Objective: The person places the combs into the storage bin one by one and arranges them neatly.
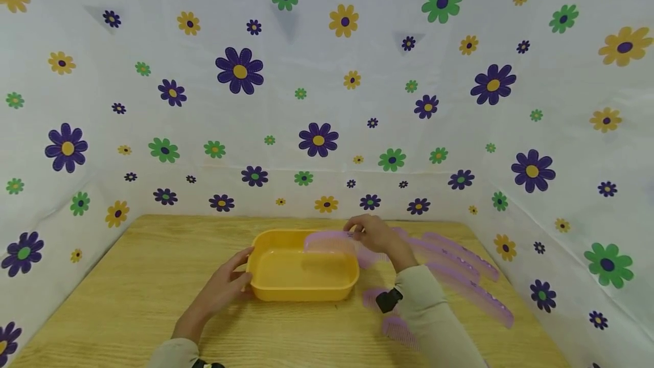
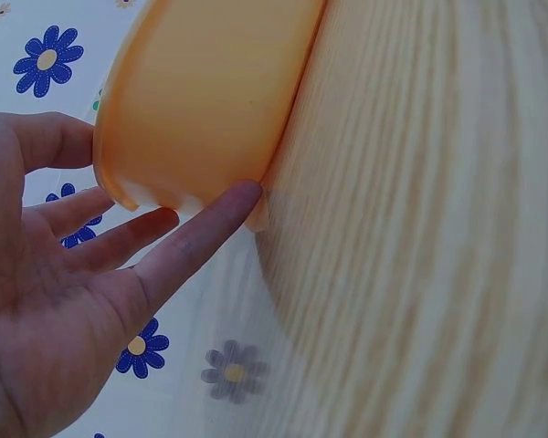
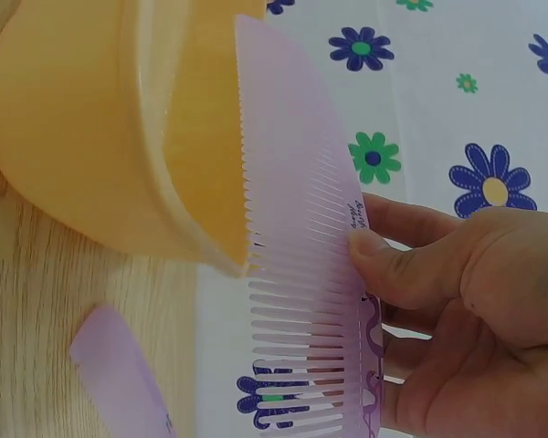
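Note:
A yellow plastic basin stands on the wooden table. At its left end is my left hand; in the left wrist view the fairly straight, spread fingers touch the basin's outer wall and rim. My right hand pinches a translucent purple comb by its spine, between thumb and fingers. The comb reaches over the basin's right rim with its teeth toward the basin, as the right wrist view shows. The comb's lower end runs out of that view.
More purple combs lie on the table to the right: long ones beyond the right forearm, short-looking ones partly hidden under the sleeve. Flower-printed white sheets close off the back and sides.

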### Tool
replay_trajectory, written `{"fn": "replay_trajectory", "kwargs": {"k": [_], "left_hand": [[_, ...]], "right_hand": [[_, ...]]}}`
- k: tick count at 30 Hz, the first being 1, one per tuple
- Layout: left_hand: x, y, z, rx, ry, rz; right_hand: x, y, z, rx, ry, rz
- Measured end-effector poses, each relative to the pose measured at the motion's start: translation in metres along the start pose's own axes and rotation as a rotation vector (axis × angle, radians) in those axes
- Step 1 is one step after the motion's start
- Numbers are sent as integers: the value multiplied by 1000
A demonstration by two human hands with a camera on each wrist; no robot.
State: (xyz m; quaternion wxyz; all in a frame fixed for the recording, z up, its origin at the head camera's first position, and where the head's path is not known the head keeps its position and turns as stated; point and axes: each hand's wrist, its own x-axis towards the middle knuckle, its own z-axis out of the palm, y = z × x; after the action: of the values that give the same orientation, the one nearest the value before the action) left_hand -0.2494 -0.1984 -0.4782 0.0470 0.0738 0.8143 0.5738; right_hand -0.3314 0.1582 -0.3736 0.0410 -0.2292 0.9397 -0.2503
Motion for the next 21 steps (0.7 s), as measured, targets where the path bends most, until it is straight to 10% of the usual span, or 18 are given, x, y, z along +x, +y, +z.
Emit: {"fn": "replay_trajectory", "kwargs": {"k": [21], "left_hand": [[0,-1,1,30,2,-13]], "right_hand": [[20,-37,21,-27,-70,-9]]}}
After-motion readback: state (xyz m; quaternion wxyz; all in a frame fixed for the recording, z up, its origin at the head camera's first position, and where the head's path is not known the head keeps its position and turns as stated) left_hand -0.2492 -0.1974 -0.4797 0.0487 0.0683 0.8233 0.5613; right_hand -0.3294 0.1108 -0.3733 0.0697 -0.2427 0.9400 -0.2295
